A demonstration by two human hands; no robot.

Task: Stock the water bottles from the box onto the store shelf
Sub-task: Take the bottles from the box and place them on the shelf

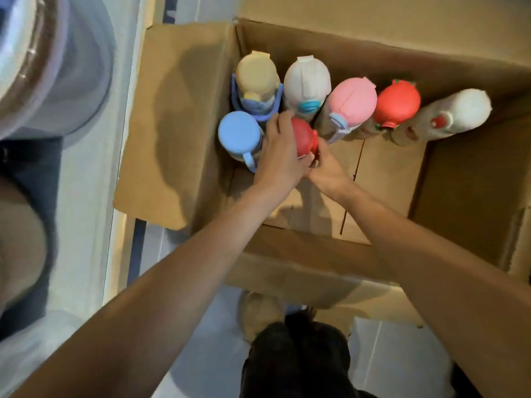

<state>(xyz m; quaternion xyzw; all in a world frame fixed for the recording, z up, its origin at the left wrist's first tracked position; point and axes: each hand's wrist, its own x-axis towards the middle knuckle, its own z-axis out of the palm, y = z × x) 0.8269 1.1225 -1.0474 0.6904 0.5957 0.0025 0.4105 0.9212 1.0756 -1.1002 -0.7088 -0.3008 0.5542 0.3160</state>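
L hand [280, 156] curls its fingers over the red-lidded bottle [304, 137] inside the cardboard box [316, 254]. R hand [327, 170] grips the same bottle's near side. Six other bottles [352, 96] stand alongside.

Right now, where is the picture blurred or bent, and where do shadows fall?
Head view: the left edge is smeared and bent by the wide lens; the left hand and right hand at the red-lidded bottle look slightly soft; a dark shadow lies on the box flap.
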